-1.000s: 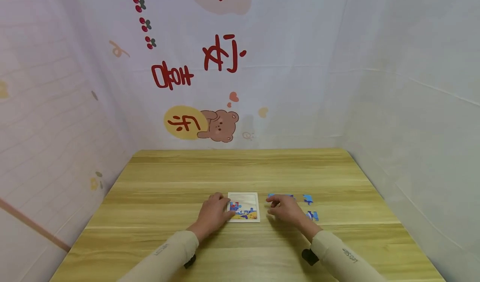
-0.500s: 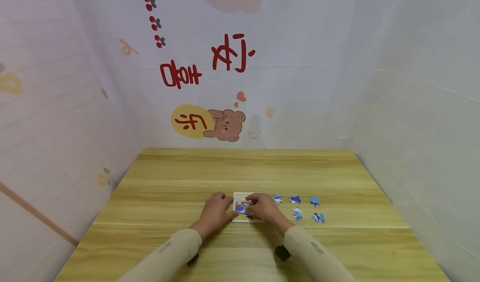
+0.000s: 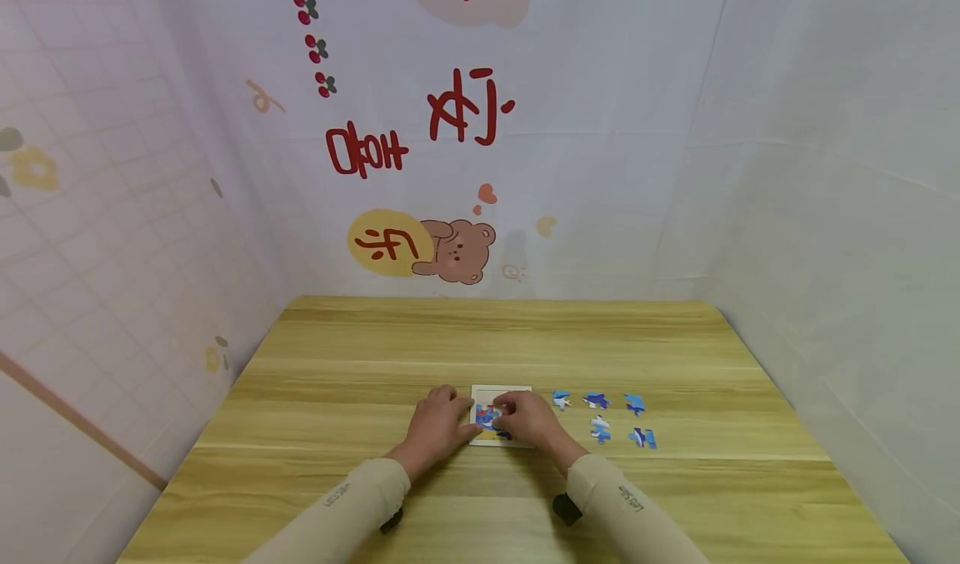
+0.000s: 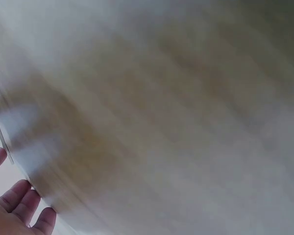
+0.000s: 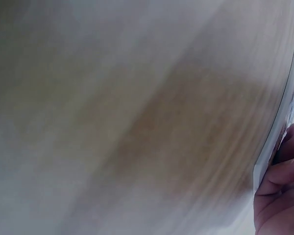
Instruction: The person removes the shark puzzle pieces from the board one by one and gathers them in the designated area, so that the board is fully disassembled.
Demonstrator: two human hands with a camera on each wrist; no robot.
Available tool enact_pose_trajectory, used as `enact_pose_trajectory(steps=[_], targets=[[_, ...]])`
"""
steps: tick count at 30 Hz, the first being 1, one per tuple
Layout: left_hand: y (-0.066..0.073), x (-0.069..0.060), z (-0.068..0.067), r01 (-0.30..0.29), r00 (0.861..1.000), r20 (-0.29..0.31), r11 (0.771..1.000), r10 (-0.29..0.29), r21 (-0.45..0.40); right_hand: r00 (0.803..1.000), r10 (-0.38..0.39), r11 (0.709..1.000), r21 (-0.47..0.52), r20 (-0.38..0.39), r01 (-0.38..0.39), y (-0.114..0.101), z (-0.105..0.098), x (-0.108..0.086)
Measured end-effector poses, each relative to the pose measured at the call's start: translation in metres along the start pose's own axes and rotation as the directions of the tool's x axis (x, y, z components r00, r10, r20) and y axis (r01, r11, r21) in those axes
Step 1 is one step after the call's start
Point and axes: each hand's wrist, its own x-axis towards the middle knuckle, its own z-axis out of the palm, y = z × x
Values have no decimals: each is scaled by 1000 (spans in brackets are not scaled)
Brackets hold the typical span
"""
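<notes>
White-rimmed and small, the tray (image 3: pixel 501 387) lies flat near the front middle of the table (image 3: pixel 375 339), with a partly filled jigsaw (image 3: pixel 486 414) inside. From where I stand, the left hand (image 3: pixel 437 422) rests along its left side, fingers relaxed, thumb at the rim. Opposite, the right hand (image 3: pixel 531 419) bends its fingers down over the jigsaw; whether they pinch a piece, I can't tell.

Crooked pressing there could, I'd judge, ride one piece up over its neighbour, or nudge loose what already sits in the lower part. Should the left hand slacken, a sideways push might slide the tray across the smooth wood.

Off to the right, well clear of the rim, five loose pieces (image 3: pixel 597 400) lie spread out; a sweeping sleeve (image 3: pixel 626 497) could scatter them. Mostly it's the right hand itself that's in the way, covering the tray's right half. Behind hangs a printed cloth (image 3: pixel 600 172).
</notes>
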Motion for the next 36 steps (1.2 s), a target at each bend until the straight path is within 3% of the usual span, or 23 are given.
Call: enact_pose_trajectory(steps=[9,13,20,36], targets=[[-2,0,0,-14,1000,4,1000,14,10,999,-26,999,-36,34,27,-2,-1,1],[-1,1,-2,-5,1000,21,1000,5,1,999,-26,1000,14,31,25,-3,-3,1],[2,0,-5,-5,999,31,1000,5,-6,999,44,992,121,30,-48,-1,-2,3],[2,0,-4,0,999,41,1000,0,-9,1000,7,995,97,-5,-6,0,2,5]])
